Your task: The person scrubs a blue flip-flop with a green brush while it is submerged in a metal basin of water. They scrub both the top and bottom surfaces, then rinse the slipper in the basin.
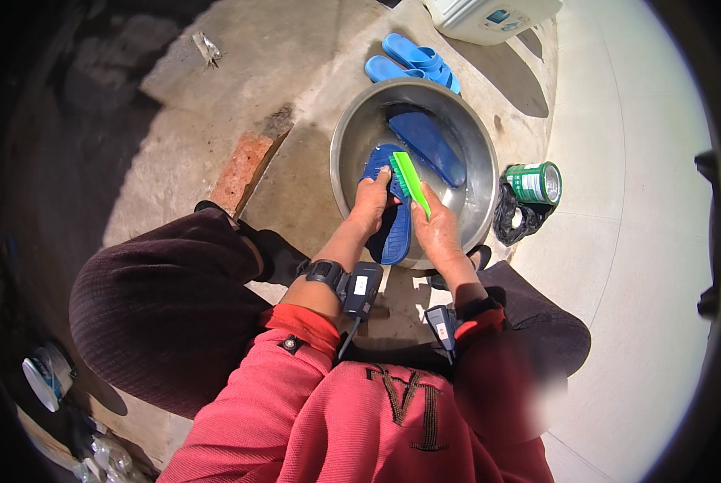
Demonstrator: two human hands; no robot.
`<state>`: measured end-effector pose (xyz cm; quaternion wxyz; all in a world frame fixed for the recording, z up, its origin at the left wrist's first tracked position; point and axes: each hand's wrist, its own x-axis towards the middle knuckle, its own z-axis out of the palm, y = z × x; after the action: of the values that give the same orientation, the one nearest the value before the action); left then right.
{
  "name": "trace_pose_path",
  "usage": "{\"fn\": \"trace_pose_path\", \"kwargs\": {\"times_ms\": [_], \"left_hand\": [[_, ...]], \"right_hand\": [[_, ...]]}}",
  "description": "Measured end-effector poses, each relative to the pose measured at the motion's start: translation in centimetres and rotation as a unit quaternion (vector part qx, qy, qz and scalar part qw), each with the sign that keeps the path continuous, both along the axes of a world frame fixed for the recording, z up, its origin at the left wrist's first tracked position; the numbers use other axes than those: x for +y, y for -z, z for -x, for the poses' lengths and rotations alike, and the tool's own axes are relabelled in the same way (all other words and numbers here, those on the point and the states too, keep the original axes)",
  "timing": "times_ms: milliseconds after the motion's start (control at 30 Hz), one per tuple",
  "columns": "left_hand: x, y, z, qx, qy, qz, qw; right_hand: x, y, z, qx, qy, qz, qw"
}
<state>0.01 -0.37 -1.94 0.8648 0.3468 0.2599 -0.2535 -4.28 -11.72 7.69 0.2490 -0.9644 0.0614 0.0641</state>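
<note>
My left hand grips a dark blue slipper by its strap, over the near left part of a metal basin. In my right hand is a bright green scrubbing brush, held by its handle. The brush's green bristles face left and meet the slipper close to my left thumb. A second dark blue slipper rests in the basin's far right part, with water around it. My fingers hide the middle of the held slipper.
Light blue slippers lie beyond the basin, near a white plastic jug. At its right are a green tin and a black plastic bag. A red brick lies left; a white tub is at lower left.
</note>
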Motion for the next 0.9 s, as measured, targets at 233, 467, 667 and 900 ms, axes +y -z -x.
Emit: {"fn": "trace_pose_path", "kwargs": {"times_ms": [233, 467, 667, 900], "left_hand": [[0.6, -4.6, -2.5, -0.223, 0.232, -0.444, 0.836], [2.7, -4.6, -0.1, -0.308, 0.324, -0.510, 0.735], [2.0, -2.7, 0.9, -0.228, 0.336, -0.383, 0.830], [2.5, -2.5, 0.2, 0.045, 0.123, 0.065, 0.989]], "right_hand": [[-2.5, 1.8, -1.3, 0.093, 0.349, -0.326, 0.874], [-0.8, 3.3, -0.1, 0.129, 0.330, -0.432, 0.829], [0.7, 5.7, 0.3, 0.159, 0.303, -0.331, 0.879], [-0.7, 8.5, 0.5, 0.116, 0.296, -0.334, 0.887]]}}
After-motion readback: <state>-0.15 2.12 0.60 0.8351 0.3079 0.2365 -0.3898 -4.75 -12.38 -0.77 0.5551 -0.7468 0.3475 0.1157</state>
